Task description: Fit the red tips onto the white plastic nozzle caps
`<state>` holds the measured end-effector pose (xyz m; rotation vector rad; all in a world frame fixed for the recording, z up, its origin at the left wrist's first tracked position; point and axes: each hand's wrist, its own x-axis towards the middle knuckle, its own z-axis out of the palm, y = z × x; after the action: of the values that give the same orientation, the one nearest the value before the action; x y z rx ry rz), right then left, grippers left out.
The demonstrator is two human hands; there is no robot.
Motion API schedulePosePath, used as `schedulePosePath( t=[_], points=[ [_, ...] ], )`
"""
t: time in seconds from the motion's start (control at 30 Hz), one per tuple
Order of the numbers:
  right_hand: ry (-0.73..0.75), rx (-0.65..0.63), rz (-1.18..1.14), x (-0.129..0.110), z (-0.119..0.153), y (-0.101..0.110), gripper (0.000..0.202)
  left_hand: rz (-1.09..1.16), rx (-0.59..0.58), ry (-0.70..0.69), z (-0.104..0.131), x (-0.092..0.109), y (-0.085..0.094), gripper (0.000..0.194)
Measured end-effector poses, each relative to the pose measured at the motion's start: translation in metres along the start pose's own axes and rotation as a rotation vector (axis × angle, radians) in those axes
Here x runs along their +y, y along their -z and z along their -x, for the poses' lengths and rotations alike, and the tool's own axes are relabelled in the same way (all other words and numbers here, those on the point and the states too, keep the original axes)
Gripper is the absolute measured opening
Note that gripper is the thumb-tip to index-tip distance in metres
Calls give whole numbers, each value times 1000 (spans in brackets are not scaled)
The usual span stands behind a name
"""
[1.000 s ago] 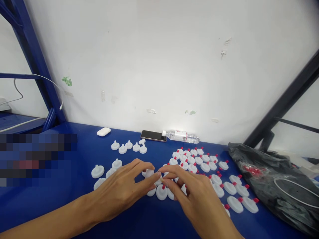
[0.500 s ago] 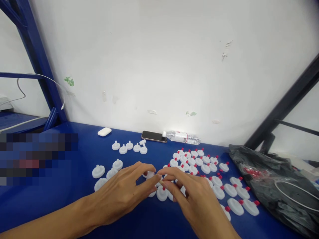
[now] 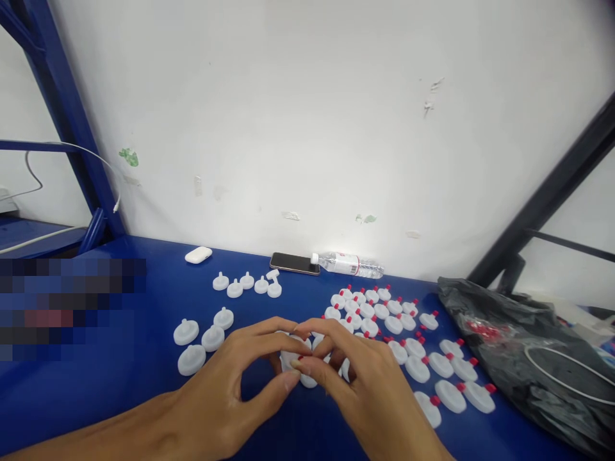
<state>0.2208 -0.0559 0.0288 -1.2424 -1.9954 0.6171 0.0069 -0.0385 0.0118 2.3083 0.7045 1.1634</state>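
**Fingers (image 3: 323, 373) bowed around a white disc (image 3: 287, 363) on a blue table (image 3: 144, 288)**

Fingers of the left hand (image 3: 211, 397) and right hand (image 3: 375, 384) nearly meet in a loose ring, forefingers arched above, thumbs below. Neither hand is clenched. The white disc sits between them, low over the near middle of the table; from where I stand the knuckles hide too much for me to tell whether either hand truly grips it.

It would be light, I'd say, and fairly stiff, a moulded plastic thing that won't break easily but might skid on that smooth top. The rim is the sure place to pinch; the stem looks thin for a firm hold. It is milky white and rounded, though mostly covered.

Its fellows show the shape better: a round base with a short stem in the centre. Some bare-stemmed discs (image 3: 191, 360) lie just left of the left hand, while the red-tipped discs (image 3: 450, 396) crowd the right side, many tilted over. Beyond the right-hand ones spreads a black bag (image 3: 542, 365). Farther back come a short row of small discs (image 3: 235, 290), a phone (image 3: 294, 263), a bottle (image 3: 346, 263) on its side, and then the scuffed wall (image 3: 307, 128).
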Motion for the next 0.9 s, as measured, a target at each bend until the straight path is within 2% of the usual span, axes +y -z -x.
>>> schedulePosePath(
  t=[0.17,0.27,0.43,0.9],
  points=[
    [-29,8,60,0,-1,1,20,332,-155,372,-9,0,3,17],
    [-51,-7,76,0,-1,2,16,507,-167,481,-10,-5,0,17],
    [-25,-46,73,0,-1,3,14,675,-143,541,-11,-9,-4,12],
    [54,-4,145,5,-1,0,20,657,-150,551,-14,-7,1,18]
  ],
)
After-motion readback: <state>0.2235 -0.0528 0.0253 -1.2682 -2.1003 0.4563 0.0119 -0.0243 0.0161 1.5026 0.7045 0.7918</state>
